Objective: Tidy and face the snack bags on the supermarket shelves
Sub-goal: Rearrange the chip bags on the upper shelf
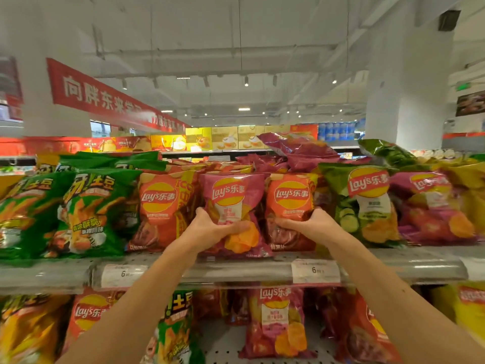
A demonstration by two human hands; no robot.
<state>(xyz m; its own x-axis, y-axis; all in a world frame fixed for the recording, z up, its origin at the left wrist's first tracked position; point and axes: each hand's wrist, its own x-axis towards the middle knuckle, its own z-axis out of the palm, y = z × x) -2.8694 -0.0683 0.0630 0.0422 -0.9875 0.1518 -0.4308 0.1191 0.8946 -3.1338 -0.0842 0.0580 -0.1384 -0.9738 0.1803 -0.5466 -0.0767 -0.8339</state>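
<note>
Two hands work the top shelf (236, 269). The left hand (210, 227) grips the upright pink bag (231, 198), fingers curled round its lower half; the right hand (309, 222) grips the orange bag (291, 198) at 3 o'clock. Both bags stand vertical, logos forward.

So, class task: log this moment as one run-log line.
left hand: grips pink crinkly Lay's bag | right hand: grips orange-red crinkly Lay's bag | both on top shelf

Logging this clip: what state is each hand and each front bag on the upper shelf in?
left hand: grips the pink bag
right hand: grips the orange bag
pink bag: upright, logo forward
orange bag: upright, logo forward
green cucumber bag: upright, leaning slightly
purple bag on top: lying flat
</note>
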